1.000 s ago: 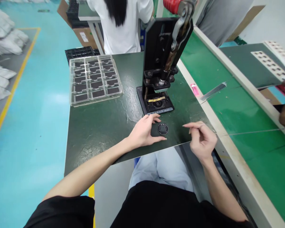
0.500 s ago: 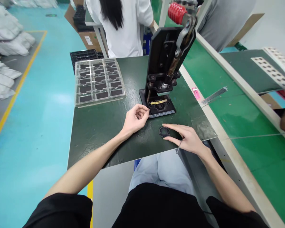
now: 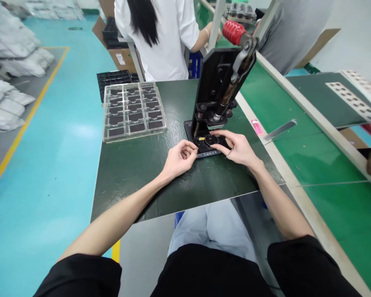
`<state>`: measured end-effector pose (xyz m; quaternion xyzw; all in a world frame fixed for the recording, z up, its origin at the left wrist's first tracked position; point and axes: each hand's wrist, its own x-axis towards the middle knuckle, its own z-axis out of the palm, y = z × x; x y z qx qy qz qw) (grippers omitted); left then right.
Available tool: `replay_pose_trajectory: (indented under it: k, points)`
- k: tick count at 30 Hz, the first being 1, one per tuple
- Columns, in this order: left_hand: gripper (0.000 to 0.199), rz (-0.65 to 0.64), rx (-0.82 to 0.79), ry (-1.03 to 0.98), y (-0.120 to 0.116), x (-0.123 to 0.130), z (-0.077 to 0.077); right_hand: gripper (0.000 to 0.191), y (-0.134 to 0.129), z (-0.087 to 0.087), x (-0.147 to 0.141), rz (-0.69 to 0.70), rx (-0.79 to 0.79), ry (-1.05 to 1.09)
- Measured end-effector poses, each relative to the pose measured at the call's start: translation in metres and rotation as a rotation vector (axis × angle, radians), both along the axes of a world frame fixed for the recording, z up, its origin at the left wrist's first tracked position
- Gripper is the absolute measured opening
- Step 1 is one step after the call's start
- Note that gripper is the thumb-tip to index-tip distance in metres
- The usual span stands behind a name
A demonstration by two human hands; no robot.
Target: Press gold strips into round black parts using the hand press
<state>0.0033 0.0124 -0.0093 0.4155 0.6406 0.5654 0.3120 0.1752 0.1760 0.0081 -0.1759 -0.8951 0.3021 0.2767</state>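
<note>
A round black ring-like part [image 3: 211, 140] is between the thumb and fingertips of my right hand [image 3: 239, 148], over the base of a black hand press [image 3: 218, 86]. Whether the part touches the base, I cannot tell. My left hand [image 3: 181, 159] rests at the front left corner of that base, thumb and index finger pinched together. Anything within that pinch is too small or hidden to name. A bit of yellow strip [image 3: 201, 139] shows on the press base, left of the round part. The press's red-gripped lever [image 3: 234, 33] is raised.
A clear tray [image 3: 134, 110] with dark rectangular pieces lies at the table's far left. On the right runs a green conveyor-like surface [image 3: 321, 161] with a pale rail, a pink item [image 3: 256, 126] and thin grey strips [image 3: 280, 130]. A person in white [image 3: 163, 41] sits beyond the table.
My right hand has carried the round black part from above the tabletop forward to the press base. My left hand has stayed at the base corner, still pinched. The view has shifted slightly.
</note>
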Motion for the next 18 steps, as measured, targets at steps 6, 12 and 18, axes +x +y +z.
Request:
replay_pose_trajectory:
  k: [6,12,18]
  points:
    - [0.009,-0.032,0.001,0.008,-0.002,0.001,0.001,0.047,0.004,0.0,0.004,0.067,-0.03,-0.037]
    - [0.009,-0.029,-0.009,0.015,-0.003,-0.001,0.0,0.037,-0.004,0.0,0.014,-0.111,-0.012,0.15]
    - [0.014,-0.031,-0.024,0.088,-0.002,0.0,-0.001,0.031,0.012,0.08,0.01,-0.386,0.27,0.69]
